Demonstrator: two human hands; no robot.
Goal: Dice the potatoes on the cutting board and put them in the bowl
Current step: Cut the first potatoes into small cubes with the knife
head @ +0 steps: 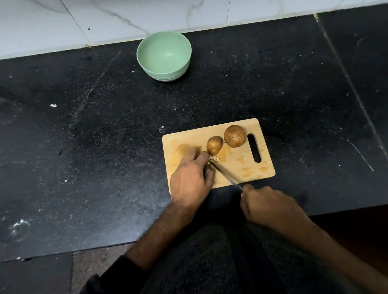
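Note:
A wooden cutting board [243, 163] lies on the black counter. Two whole brown potatoes sit on it, a smaller one [214, 145] and a larger one [234, 135] near the handle slot. A third potato [185, 149] shows blurred at the board's left end, beyond my knuckles. My left hand [190, 177] curls over pale potato pieces [214, 159], holding them down; most of them are hidden under the fingers. My right hand [267, 205] grips a knife whose handle is hidden; the blade [226, 175] runs diagonally to the pieces. The green bowl [149, 45] stands far back, with nothing in it.
White marble-pattern wall tiles [176, 5] rise right behind the bowl. The counter's near edge [56, 251] runs across below my forearms. Small white crumbs [53, 105] dot the counter at left.

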